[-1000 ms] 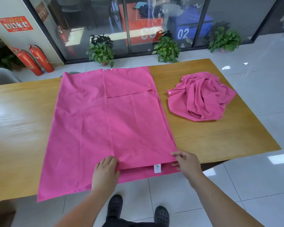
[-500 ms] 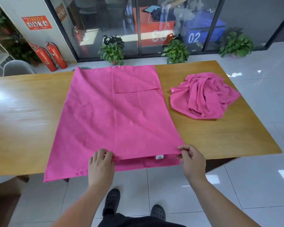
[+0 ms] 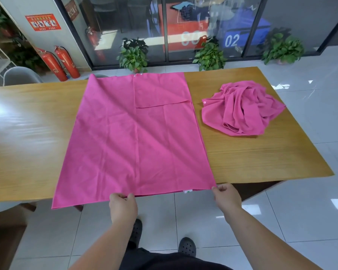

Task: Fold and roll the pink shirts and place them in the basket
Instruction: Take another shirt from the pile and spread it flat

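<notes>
I'm working the flat pink shirt (image 3: 137, 137), lying across the middle of the table (image 3: 261, 152): left hand (image 3: 123, 206) pinching mid-hem, right hand (image 3: 228, 198) pinching the corner at the table's front edge. Soft, light, floppy, I reckon, so gripping hem corners is looking best.

Lower layer of the flat pink shirt (image 3: 137, 137) is covered by its folded-over top layer, only a white label (image 3: 188, 191) being exposed at the near hem, its print too small to be read; the table (image 3: 37, 152) is cut off by the left edge of the frame.
</notes>
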Tool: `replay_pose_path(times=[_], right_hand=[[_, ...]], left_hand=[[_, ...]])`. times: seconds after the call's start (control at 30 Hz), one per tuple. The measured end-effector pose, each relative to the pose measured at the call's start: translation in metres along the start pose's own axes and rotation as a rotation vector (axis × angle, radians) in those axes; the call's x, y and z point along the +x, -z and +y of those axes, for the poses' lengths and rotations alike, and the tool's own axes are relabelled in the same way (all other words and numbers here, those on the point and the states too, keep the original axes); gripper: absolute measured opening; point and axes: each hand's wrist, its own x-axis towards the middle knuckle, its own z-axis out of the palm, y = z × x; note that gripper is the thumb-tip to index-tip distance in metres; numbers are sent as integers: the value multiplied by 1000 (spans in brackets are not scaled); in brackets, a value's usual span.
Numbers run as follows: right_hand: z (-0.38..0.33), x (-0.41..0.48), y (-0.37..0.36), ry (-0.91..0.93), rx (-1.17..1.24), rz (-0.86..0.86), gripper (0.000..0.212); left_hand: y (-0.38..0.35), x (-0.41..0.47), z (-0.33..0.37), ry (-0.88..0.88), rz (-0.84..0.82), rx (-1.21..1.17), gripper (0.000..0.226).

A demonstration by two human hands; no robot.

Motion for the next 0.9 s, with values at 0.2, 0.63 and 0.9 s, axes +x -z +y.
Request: replay_pose_path(times=[0.2,0.63,0.9], right_hand=[[-4,5,-2,-146,480,-89,12],[-4,3,6,-97,697,-74,26],[4,3,4,-55,591,-81,26]], left_hand=[[-9,11,11,290,-36,-542,33],[0,-2,-2,238,111,-583,28],[3,-4,-9,175,80,-656,18]])
